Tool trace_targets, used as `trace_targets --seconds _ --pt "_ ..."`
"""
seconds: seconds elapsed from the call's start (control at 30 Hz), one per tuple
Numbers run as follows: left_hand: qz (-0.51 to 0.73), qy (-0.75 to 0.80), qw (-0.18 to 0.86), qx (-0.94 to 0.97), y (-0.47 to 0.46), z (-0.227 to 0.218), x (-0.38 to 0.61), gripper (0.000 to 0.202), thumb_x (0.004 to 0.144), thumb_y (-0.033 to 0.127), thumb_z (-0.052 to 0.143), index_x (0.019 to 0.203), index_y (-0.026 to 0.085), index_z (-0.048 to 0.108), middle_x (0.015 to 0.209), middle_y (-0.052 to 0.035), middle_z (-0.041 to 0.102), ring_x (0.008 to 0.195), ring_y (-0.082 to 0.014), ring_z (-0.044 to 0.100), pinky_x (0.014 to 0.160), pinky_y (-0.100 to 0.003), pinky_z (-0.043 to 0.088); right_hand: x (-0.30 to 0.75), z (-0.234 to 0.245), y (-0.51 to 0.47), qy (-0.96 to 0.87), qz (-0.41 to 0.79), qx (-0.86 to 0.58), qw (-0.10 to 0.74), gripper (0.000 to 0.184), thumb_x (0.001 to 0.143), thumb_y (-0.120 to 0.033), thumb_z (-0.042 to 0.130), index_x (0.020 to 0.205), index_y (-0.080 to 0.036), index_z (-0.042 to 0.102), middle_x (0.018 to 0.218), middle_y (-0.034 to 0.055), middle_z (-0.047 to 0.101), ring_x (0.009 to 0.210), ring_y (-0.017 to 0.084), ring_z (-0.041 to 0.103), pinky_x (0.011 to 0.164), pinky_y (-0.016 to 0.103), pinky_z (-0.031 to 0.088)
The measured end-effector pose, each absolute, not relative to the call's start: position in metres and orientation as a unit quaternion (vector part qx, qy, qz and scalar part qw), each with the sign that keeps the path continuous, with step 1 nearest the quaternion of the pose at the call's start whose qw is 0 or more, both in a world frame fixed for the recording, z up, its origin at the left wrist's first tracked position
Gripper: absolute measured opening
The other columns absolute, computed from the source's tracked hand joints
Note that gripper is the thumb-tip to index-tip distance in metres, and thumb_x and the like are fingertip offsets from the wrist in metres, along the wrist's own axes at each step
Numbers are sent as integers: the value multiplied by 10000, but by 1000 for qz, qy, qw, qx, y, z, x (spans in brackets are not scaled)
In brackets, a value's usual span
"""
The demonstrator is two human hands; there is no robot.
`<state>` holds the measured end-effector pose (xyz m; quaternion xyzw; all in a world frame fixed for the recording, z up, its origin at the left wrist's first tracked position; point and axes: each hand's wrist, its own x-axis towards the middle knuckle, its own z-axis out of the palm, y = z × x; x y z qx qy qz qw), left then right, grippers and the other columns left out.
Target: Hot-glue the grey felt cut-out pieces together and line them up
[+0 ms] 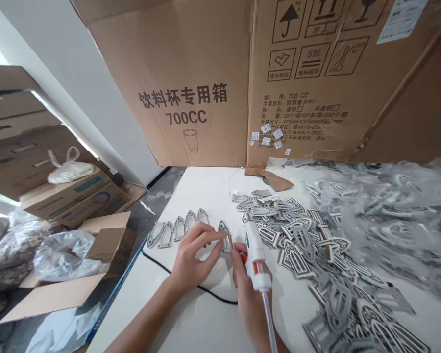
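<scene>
My left hand (194, 257) pinches a small silver arch-shaped cutout piece (226, 235) by its left edge, holding it on the white table (206, 318). My right hand (248, 289) is wrapped round a white hot glue gun (255, 250), whose nozzle points up at the piece. A glue stick (269, 318) sticks out of the gun's back toward me. To the left of the piece lies a row of several similar silver pieces (176, 228).
A large heap of silver arch cutouts (316, 260) covers the table's right half, with clear plastic bags (397, 215) behind. A big cardboard box (242, 83) stands at the back. A black cord (191, 282) runs under my left wrist. Boxes and bags (66, 245) sit on the floor at left.
</scene>
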<state>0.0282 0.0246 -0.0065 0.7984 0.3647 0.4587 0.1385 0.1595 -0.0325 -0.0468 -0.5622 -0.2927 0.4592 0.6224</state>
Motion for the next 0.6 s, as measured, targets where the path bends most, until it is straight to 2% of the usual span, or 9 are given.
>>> trace_targets --seconds 0.13,0.27,0.33,0.4,0.47,0.53,0.6 --pt "445 374 124 804 28 -6 25 346 892 24 686 1151 249 736 1029 -54 637 883 -159 638 744 -296 551 156 -47 -32 -277 446 -611 592 569 848 -699 703 998 -154 764 522 -71 376 474 110 327 459 256 284" --pt "431 383 154 802 30 -5 22 363 896 38 691 1186 256 709 1081 -60 628 936 -170 642 802 -312 562 155 -48 -30 -275 435 -640 570 637 807 -774 679 911 -153 773 557 -16 494 504 142 459 473 262 375" --pt "440 386 184 790 29 -7 21 419 895 70 709 1267 256 652 1095 -63 645 945 -178 645 822 -324 566 156 -46 -30 -279 437 -642 564 633 815 -772 673 923 -157 775 541 -25 480 496 136 444 475 258 369" --pt "446 405 234 764 27 -9 21 495 908 123 723 1363 253 576 1112 -66 672 937 -178 651 837 -330 568 158 -43 -32 -287 452 -630 564 612 837 -750 671 952 -157 772 500 -55 415 467 118 370 457 252 319" --pt "430 424 296 740 25 -10 22 407 944 189 710 1331 240 594 1073 -55 703 897 -166 657 831 -315 560 161 -38 -34 -293 469 -609 568 591 847 -724 686 994 -156 762 496 -74 381 473 109 326 460 247 296" --pt "410 432 349 724 23 -10 23 223 980 253 683 1199 218 660 979 -36 719 838 -152 654 803 -292 543 164 -33 -36 -306 485 -586 573 591 835 -713 707 1022 -154 749 526 -77 378 506 111 336 486 245 314" --pt "403 429 381 713 22 -9 24 150 1000 305 662 1104 199 685 919 -28 719 797 -145 646 775 -280 526 168 -28 -36 -328 505 -563 565 608 825 -724 703 1028 -152 735 552 -84 349 523 111 325 496 246 309"
